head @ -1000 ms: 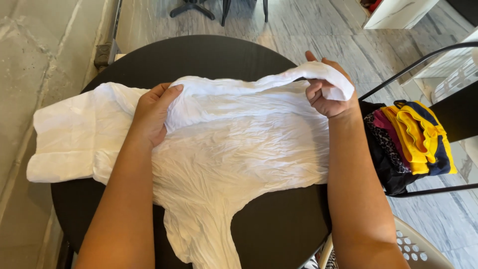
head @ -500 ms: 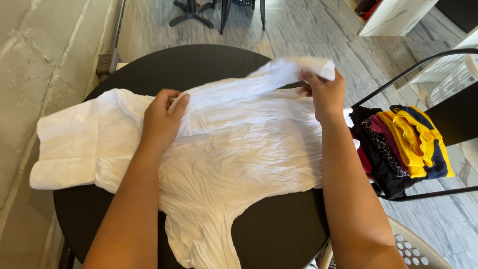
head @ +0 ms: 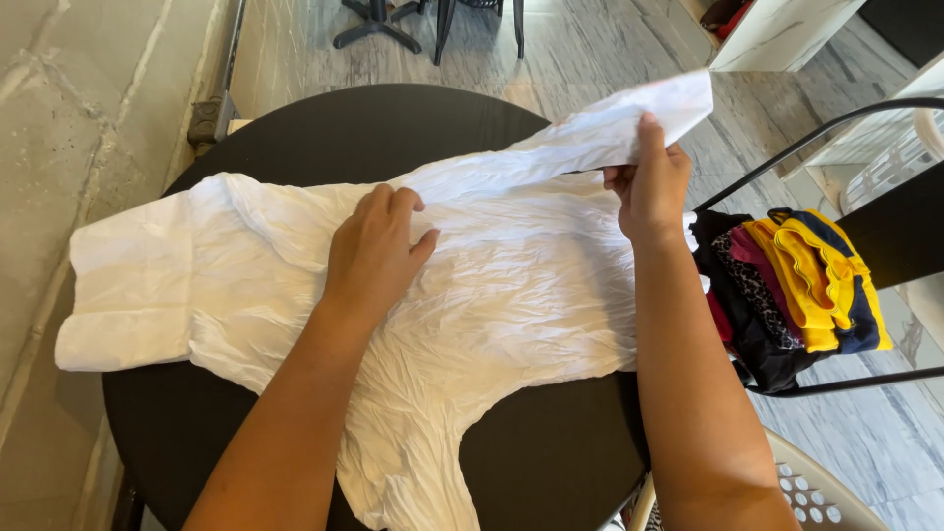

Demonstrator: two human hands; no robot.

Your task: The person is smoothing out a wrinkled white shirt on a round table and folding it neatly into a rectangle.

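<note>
I see a white shirt spread over a round black table, crumpled and wrinkled, covering most of the top. One sleeve end hangs past the table's left edge, and another part droops off the near edge. My left hand lies flat on the shirt near the table's middle, fingers loosely curled, pressing the cloth down without gripping it. My right hand is raised above the table's right side and is pinched closed on a sleeve of the shirt, thumb on top, holding it up so the cloth runs in a taut band from the hand back toward the left hand. The sleeve's free end sticks out past the fingers, beyond the table's far right edge.

Just right of the table stands a black wire-frame chair, and on its seat sits a pile of clothes: yellow and navy pieces on top, a dark spotted one and something maroon under them, touching the shirt's right edge. Below the table's right side I see the rim of a pale laundry basket with holes; what is in it I cannot tell.
</note>
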